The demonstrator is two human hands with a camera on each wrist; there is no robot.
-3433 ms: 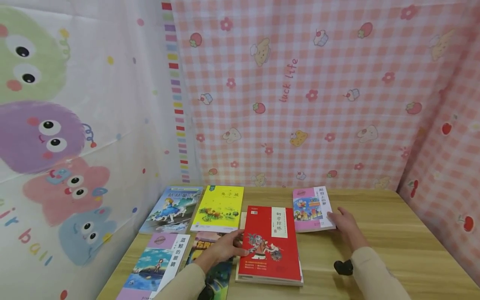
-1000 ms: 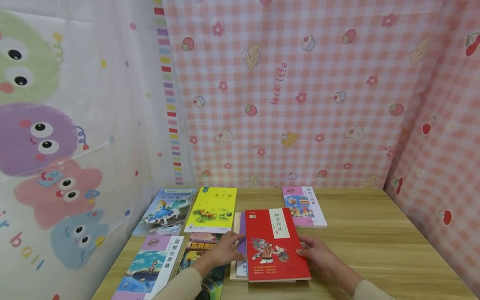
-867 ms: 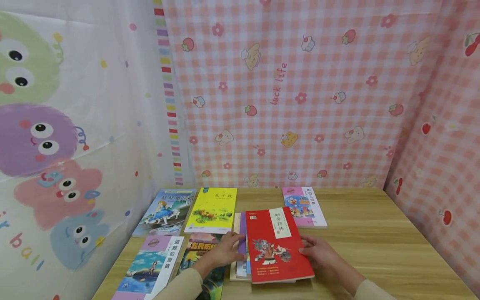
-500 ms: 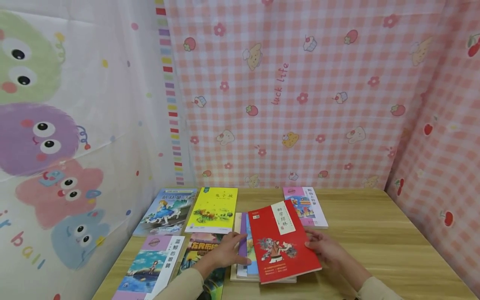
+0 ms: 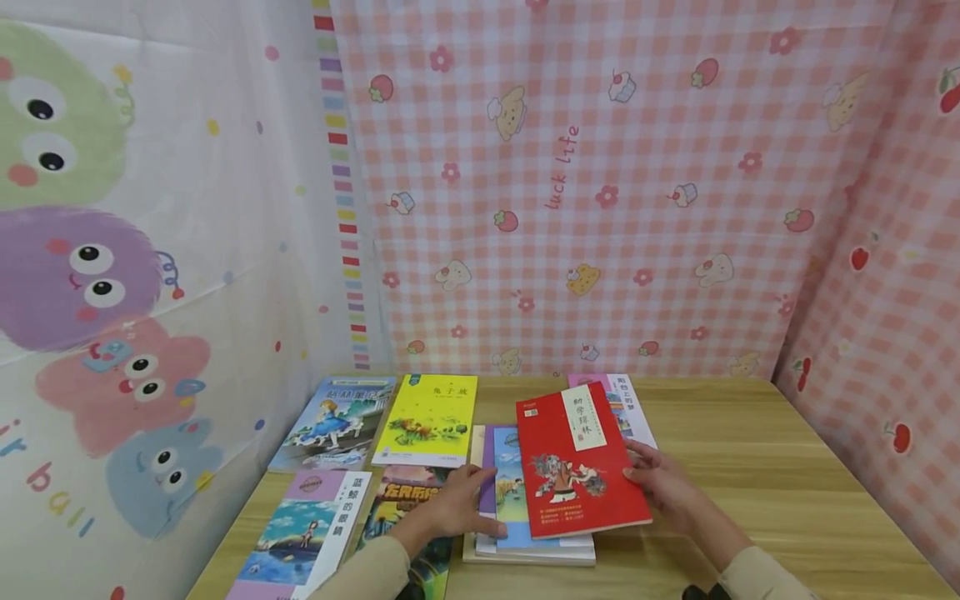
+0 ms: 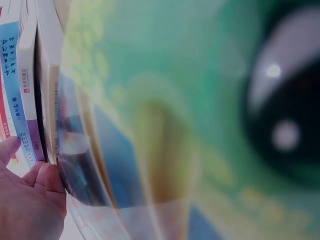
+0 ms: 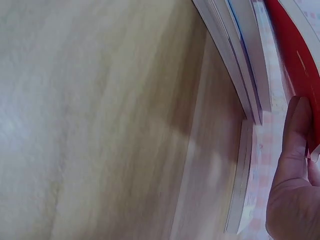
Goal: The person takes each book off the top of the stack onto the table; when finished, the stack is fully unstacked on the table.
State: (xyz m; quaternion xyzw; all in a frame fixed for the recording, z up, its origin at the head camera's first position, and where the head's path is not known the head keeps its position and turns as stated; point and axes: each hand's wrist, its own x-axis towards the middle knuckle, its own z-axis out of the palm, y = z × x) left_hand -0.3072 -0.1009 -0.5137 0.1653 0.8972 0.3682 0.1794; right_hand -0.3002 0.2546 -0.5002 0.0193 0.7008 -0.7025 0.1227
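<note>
My right hand (image 5: 663, 483) pinches the right edge of a red book (image 5: 581, 467) and holds it tilted above a stack of books. In the right wrist view a gap shows between the red book (image 7: 295, 50) and the stack (image 7: 235, 55). On top of the stack lies a blue-covered book (image 5: 510, 492), partly hidden by the red one; purple and cream edges show beneath. My left hand (image 5: 453, 504) rests against the stack's left side, thumb near the blue book's lower left corner. In the left wrist view its fingers (image 6: 42, 177) touch the spines.
Left of the stack lie a blue book with a girl (image 5: 330, 425), a yellow book (image 5: 427, 417), a purple-and-white book (image 5: 300, 533) and a dark book (image 5: 423, 550) partly under my left arm. Behind the red book lies another pink-and-white book (image 5: 636, 412). Curtains (image 5: 600, 167) border the wooden table (image 5: 750, 467).
My right hand left the far pink-and-white book, took the red book's right edge and lifted it up and rightward, uncovering the blue-covered book. My left hand stayed at the stack's left side.
</note>
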